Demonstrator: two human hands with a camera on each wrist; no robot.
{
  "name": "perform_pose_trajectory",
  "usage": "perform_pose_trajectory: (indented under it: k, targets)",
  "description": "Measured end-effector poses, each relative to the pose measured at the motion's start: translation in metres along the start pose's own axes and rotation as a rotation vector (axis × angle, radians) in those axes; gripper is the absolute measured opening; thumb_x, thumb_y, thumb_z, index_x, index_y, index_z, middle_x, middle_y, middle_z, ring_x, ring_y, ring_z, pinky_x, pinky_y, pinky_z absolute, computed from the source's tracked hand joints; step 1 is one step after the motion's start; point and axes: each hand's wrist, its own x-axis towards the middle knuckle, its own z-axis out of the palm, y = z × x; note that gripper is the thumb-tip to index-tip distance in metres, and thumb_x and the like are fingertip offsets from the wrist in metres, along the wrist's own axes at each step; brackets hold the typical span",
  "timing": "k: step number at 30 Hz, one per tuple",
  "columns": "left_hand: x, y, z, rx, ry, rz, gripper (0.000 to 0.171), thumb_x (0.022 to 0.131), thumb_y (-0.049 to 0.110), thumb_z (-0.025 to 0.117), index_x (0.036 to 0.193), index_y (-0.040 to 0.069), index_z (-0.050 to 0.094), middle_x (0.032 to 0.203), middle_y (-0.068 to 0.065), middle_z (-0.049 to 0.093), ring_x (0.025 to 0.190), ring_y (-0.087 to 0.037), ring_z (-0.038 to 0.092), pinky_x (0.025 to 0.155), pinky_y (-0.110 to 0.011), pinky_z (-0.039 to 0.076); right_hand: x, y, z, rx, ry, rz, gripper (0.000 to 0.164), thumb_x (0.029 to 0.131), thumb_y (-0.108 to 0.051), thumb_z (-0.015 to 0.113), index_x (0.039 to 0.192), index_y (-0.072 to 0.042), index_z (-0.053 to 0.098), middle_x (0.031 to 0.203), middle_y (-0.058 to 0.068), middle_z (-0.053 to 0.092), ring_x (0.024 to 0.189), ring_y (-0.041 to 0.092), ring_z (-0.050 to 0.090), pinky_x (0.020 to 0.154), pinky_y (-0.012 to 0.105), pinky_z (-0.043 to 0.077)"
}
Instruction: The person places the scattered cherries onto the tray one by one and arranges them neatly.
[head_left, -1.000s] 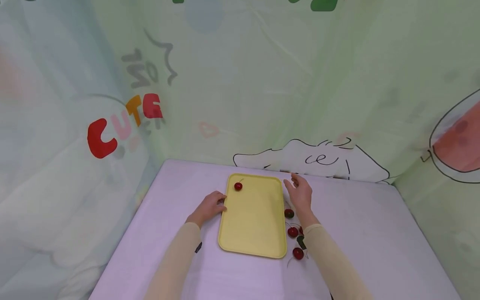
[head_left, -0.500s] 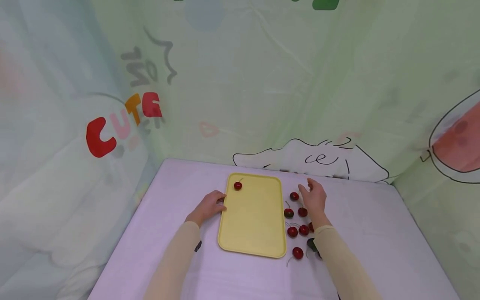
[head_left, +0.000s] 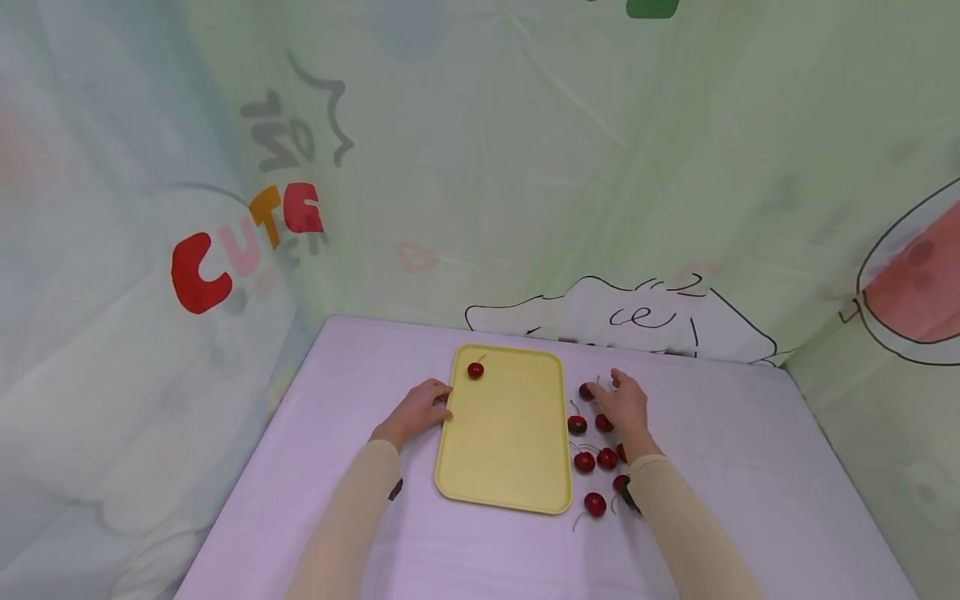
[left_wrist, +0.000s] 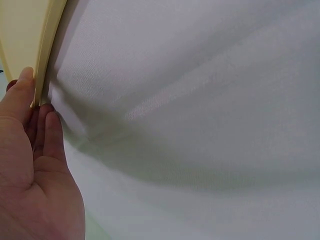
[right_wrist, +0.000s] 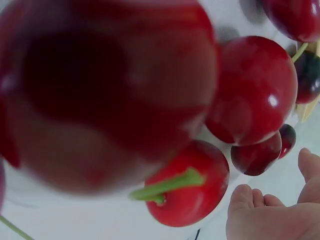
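Observation:
A yellow tray (head_left: 510, 433) lies on the table, with one red cherry (head_left: 476, 370) near its far left corner. My left hand (head_left: 412, 414) holds the tray's left edge; in the left wrist view the thumb (left_wrist: 24, 82) lies over the rim and the fingers are below it. To the right of the tray, my right hand (head_left: 626, 408) hovers over the cherries, thumb and fingers spread apart. Its fingertips overlap the farthest cherry (head_left: 586, 391) in the head view. The right wrist view shows a dark cherry (right_wrist: 287, 140) just beyond the parted thumb and fingers.
Several more stemmed cherries (head_left: 584, 462) lie along the tray's right side, some partly hidden under the right hand and sleeve (head_left: 678, 521). A pale lilac cloth (head_left: 750, 467) covers the table. A printed curtain (head_left: 480, 167) hangs behind and at the sides.
My right hand has moved right from beside the tray's far right edge, then lowered slightly toward the farthest cherry. The left hand and tray have stayed put.

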Motion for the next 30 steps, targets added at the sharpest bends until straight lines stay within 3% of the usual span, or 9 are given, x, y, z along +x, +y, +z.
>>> perform_pose_trajectory:
  k: [7, 16, 23, 30]
  targets:
    - [0.001, 0.000, -0.001, -0.009, 0.001, -0.001, 0.049, 0.088, 0.012, 0.073, 0.131, -0.005, 0.057, 0.123, -0.014, 0.058, 0.110, -0.025, 0.057, 0.101, -0.039, 0.046, -0.004, -0.004, 0.006, -0.081, -0.044, -0.027, 0.072, 0.095, -0.032, 0.061, 0.149, 0.006, 0.031, 0.147, 0.028, 0.039, 0.137, 0.043, 0.034, 0.111, 0.053, 0.032]
    - [-0.002, 0.002, -0.001, -0.013, 0.005, 0.008, 0.048, 0.087, 0.010, 0.073, 0.129, -0.006, 0.058, 0.122, -0.015, 0.058, 0.109, -0.026, 0.056, 0.100, -0.040, 0.046, -0.009, -0.006, 0.012, -0.131, -0.003, -0.109, 0.059, 0.093, -0.020, 0.059, 0.141, 0.009, 0.043, 0.137, 0.030, 0.049, 0.128, 0.042, 0.044, 0.109, 0.052, 0.036]
    - [-0.002, 0.002, 0.001, -0.022, -0.007, -0.028, 0.048, 0.088, 0.011, 0.072, 0.131, -0.004, 0.057, 0.124, -0.013, 0.057, 0.110, -0.024, 0.055, 0.102, -0.038, 0.045, -0.009, -0.007, 0.014, -0.103, 0.015, -0.069, 0.052, 0.096, -0.016, 0.057, 0.142, 0.005, 0.045, 0.141, 0.028, 0.046, 0.132, 0.042, 0.040, 0.110, 0.054, 0.034]
    - [-0.001, 0.001, 0.000, -0.024, 0.000, -0.016, 0.048, 0.088, 0.011, 0.072, 0.131, -0.005, 0.057, 0.123, -0.014, 0.057, 0.110, -0.026, 0.056, 0.101, -0.041, 0.045, -0.009, -0.011, 0.014, -0.087, 0.025, -0.068, 0.051, 0.097, -0.016, 0.058, 0.142, 0.003, 0.046, 0.142, 0.027, 0.046, 0.132, 0.042, 0.040, 0.110, 0.054, 0.035]
